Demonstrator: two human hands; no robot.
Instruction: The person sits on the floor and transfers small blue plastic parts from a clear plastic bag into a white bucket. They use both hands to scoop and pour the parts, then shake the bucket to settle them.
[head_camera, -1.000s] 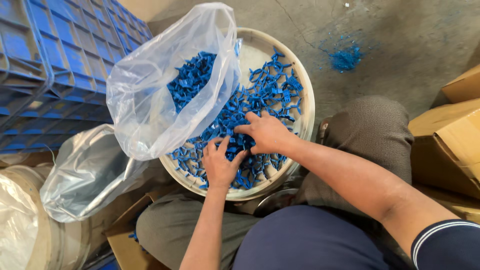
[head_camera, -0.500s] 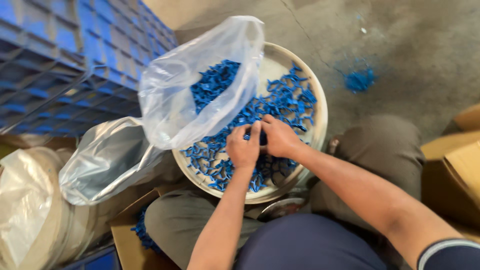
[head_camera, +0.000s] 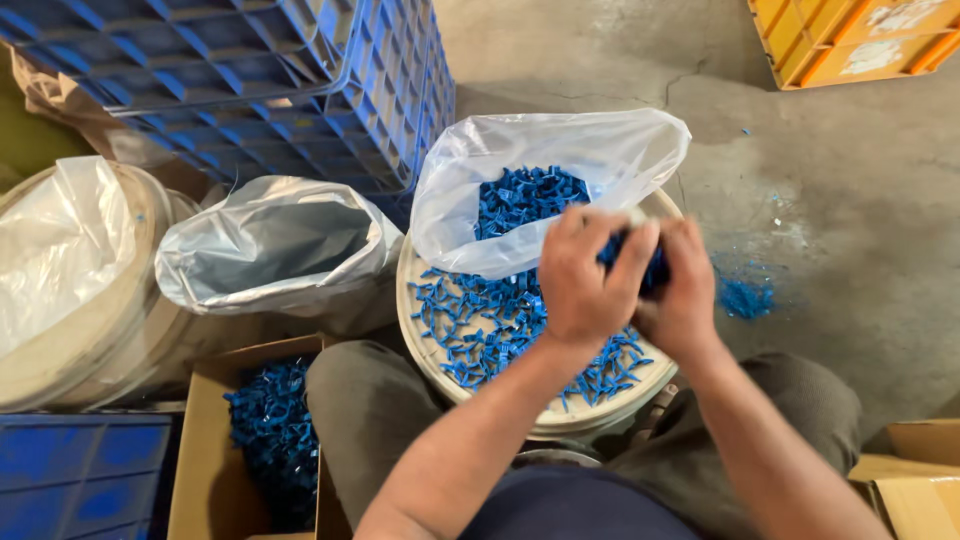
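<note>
Left hand (head_camera: 583, 275) and right hand (head_camera: 683, 290) — cupped shut on a bunch of small blue plastic clips (head_camera: 628, 255) | held at clear plastic bag (head_camera: 545, 190) mouth — over round cream tray (head_camera: 420, 340) catching strays

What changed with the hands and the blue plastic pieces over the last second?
Both hands, left hand and right hand, lifted off the round white tray, cupped together in a grip on a bunch of small blue plastic pieces beside the clear plastic bag. Tray and bag stayed put.
</note>
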